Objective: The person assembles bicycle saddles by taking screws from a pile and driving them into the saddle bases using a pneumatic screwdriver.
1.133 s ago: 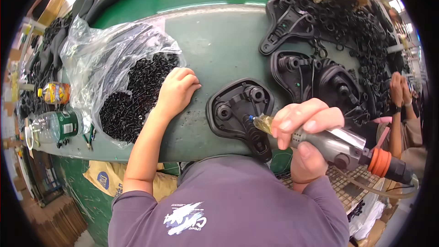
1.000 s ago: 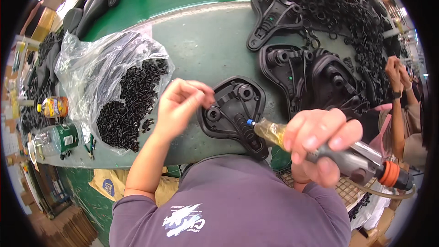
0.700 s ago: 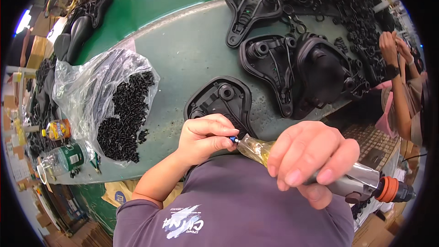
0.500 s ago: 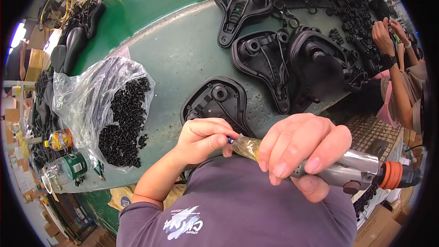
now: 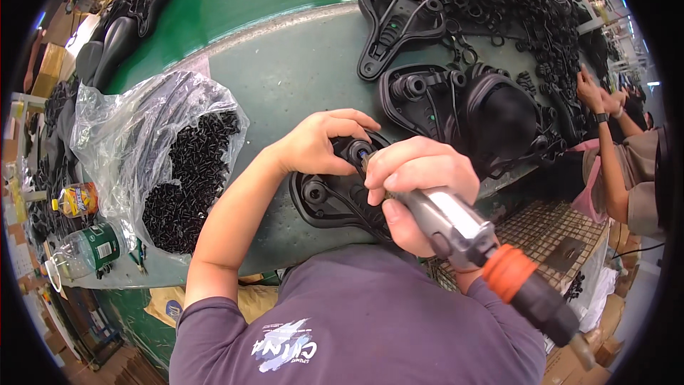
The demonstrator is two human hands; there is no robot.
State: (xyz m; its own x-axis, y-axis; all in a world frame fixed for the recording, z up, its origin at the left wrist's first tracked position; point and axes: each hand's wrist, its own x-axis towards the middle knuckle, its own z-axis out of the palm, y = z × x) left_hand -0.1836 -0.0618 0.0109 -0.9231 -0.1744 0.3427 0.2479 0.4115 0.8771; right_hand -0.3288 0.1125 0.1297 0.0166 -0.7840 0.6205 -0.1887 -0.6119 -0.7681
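Observation:
A black plastic saddle base (image 5: 335, 203) lies on the green table (image 5: 285, 78) right in front of me. My left hand (image 5: 317, 144) rests on its upper boss, fingers curled around the hole there. My right hand (image 5: 413, 185) grips a grey pneumatic screwdriver (image 5: 456, 224) with an orange hose collar, its tip pressed down onto that same boss between my left fingers. Whether a screw sits under the tip is hidden.
A clear plastic bag of black screws (image 5: 182, 178) lies open at the left. More black saddle bases (image 5: 456, 103) and a heap of black rings (image 5: 513, 7) fill the right. Another person's hands (image 5: 595, 96) work at the far right. A bottle and a jar (image 5: 89, 249) stand at the left edge.
My left hand left the screw bag, brought something to the screwdriver tip, then both hands moved onto the saddle base's boss. The view tilted down and closer.

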